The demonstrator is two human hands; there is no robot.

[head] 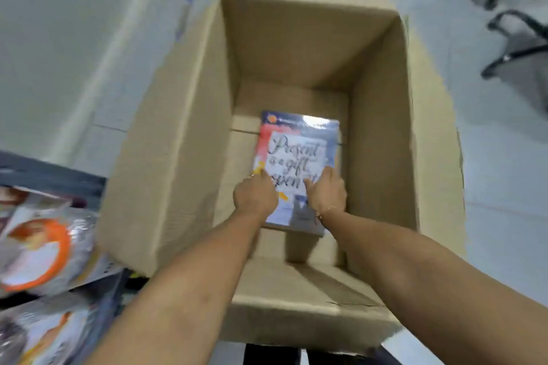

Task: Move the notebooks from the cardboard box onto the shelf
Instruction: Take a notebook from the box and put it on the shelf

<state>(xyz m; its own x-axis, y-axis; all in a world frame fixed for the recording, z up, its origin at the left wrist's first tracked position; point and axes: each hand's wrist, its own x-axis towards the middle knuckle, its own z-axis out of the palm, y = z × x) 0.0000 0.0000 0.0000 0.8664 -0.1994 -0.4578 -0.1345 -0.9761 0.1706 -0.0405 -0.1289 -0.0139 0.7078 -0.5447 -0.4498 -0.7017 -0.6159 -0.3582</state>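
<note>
Hands, left (255, 195) and right (326, 192), reach down (fingers (328, 172) spread) onto notebook (296, 157) in cardboard box (184, 142).

The cover of the notebook (296, 163) at the bottom of the cardboard box (184, 157) carries script lettering on a pale panel: "Present" on the first line, "is a gift" on the second, and a third line partly hidden by the left hand (255, 195) and right hand (326, 192). Small print along the cover's top edge is too blurred to read.
</note>
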